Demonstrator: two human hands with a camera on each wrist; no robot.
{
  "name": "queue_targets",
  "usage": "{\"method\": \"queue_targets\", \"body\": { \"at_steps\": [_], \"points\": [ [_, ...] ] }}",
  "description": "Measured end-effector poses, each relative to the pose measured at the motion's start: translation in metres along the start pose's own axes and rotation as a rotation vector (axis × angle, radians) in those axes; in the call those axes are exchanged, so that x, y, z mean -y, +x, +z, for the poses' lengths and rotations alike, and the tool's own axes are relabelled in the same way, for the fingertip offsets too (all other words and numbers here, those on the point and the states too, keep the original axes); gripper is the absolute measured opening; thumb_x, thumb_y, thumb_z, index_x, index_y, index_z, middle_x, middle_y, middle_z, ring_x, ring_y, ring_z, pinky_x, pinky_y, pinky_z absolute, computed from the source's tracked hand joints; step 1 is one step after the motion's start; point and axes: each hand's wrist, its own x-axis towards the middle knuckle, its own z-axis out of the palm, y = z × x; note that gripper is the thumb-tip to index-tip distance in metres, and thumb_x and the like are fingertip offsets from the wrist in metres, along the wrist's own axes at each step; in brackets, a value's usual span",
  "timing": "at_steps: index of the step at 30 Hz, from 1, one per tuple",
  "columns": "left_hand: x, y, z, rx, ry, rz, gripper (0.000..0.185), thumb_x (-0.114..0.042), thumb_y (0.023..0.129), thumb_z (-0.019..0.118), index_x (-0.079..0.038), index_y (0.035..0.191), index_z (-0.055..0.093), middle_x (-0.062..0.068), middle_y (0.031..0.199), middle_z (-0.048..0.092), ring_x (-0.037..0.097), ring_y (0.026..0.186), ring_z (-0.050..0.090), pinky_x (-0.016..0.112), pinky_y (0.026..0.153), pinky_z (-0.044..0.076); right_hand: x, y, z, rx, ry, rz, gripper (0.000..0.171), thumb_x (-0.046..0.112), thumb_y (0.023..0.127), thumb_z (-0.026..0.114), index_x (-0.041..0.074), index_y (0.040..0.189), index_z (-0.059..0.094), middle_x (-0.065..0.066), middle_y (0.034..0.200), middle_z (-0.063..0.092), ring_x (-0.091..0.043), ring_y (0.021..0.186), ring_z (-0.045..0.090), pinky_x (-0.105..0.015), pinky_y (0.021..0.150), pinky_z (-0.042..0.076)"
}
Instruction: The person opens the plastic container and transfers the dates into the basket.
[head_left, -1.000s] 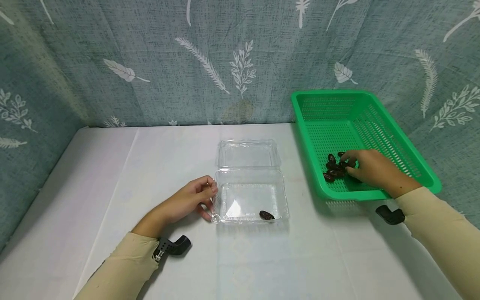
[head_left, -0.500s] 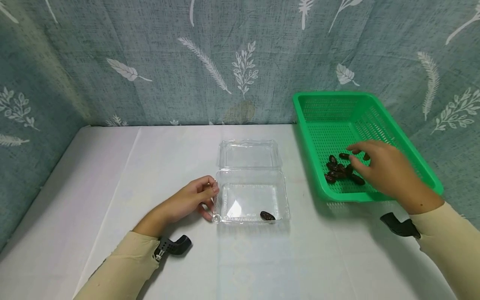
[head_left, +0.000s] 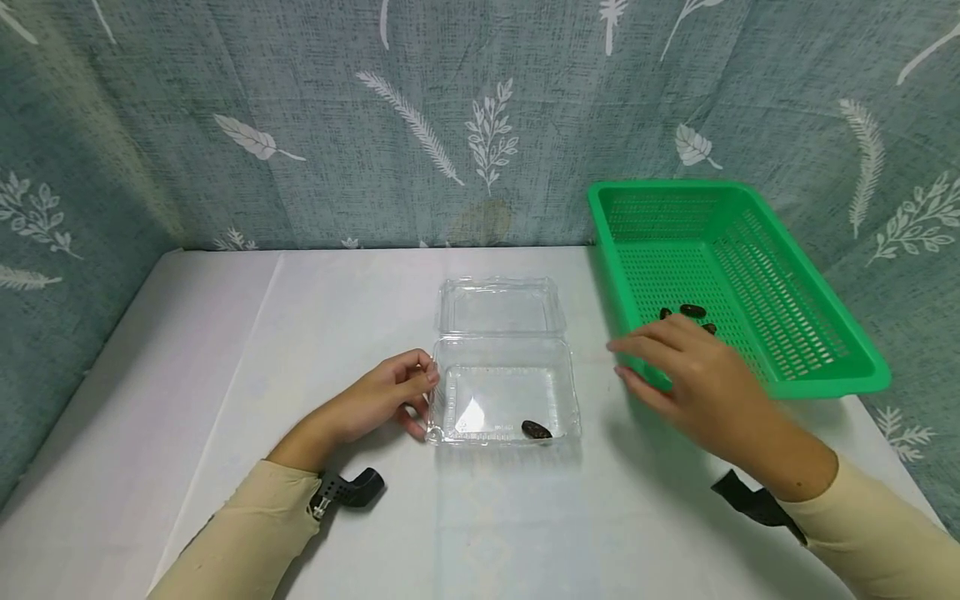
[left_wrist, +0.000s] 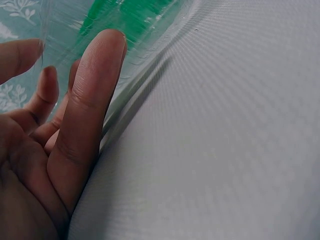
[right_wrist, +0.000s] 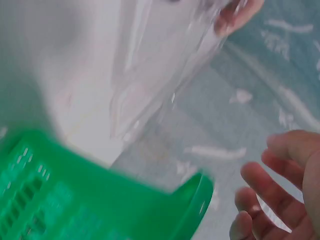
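beside the clear box, at its left wall, the left hand is resting on the table, fingers curled and touching the near left corner, likely bracing the light box so it is not sliding. the lid is lying open behind the box, leaving the tray free. one date is sitting at the box's near right corner. right of the box, the right hand is hovering between box and green basket, fingers loosely spread; whether it is carrying a date cannot be told. more dates are lying in the basket, right of the box.
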Motion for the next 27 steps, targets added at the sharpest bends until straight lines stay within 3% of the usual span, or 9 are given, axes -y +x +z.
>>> {"method": "queue_targets", "body": {
  "at_steps": [2,5,13,23,27],
  "points": [
    [0.000,-0.001,-0.001,-0.001,0.001,0.001,0.027,-0.023,0.106,0.049,0.003,0.113,0.043,0.008,0.095,0.055,0.017,0.073,0.062,0.044,0.063,0.065,0.008,0.004,0.007,0.049,0.019,-0.029,0.018,0.022,0.090,0.075,0.011,0.103,0.075,-0.002,0.095,0.071,-0.017,0.084,0.058,-0.031,0.063,0.055],
    [0.000,-0.001,-0.001,-0.002,0.000,-0.003,0.028,-0.023,0.106,0.049,0.003,0.113,0.043,0.009,0.095,0.055,0.018,0.074,0.062,0.044,0.063,0.065,0.018,0.010,0.019,0.139,0.046,-0.046,0.029,0.010,0.074,0.086,0.013,0.100,0.075,0.001,0.092,0.070,-0.015,0.084,0.060,-0.030,0.066,0.057],
    [0.000,-0.002,-0.001,0.000,-0.005,-0.005,0.027,-0.023,0.106,0.049,0.002,0.114,0.043,0.008,0.096,0.054,0.018,0.074,0.063,0.044,0.064,0.065,0.033,0.032,0.049,0.501,0.099,0.031,0.020,0.018,0.082,0.083,0.014,0.100,0.076,0.001,0.098,0.074,-0.016,0.090,0.067,-0.031,0.077,0.057],
    [-0.003,-0.002,0.000,0.002,0.003,0.010,0.029,-0.022,0.106,0.049,0.005,0.114,0.043,0.009,0.097,0.054,0.019,0.074,0.062,0.040,0.062,0.065,0.032,0.039,0.071,0.655,0.157,0.098,0.017,0.022,0.084,0.080,0.018,0.100,0.077,0.005,0.097,0.076,-0.014,0.092,0.068,-0.033,0.080,0.048],
    [-0.002,-0.003,0.000,0.000,0.005,0.009,0.029,-0.023,0.106,0.049,0.005,0.114,0.044,0.010,0.098,0.055,0.020,0.075,0.062,0.039,0.062,0.065,0.032,0.041,0.078,0.661,0.167,0.096,0.017,0.024,0.082,0.083,0.020,0.097,0.078,0.008,0.093,0.076,-0.012,0.092,0.066,-0.038,0.088,0.046]
  ]
}}
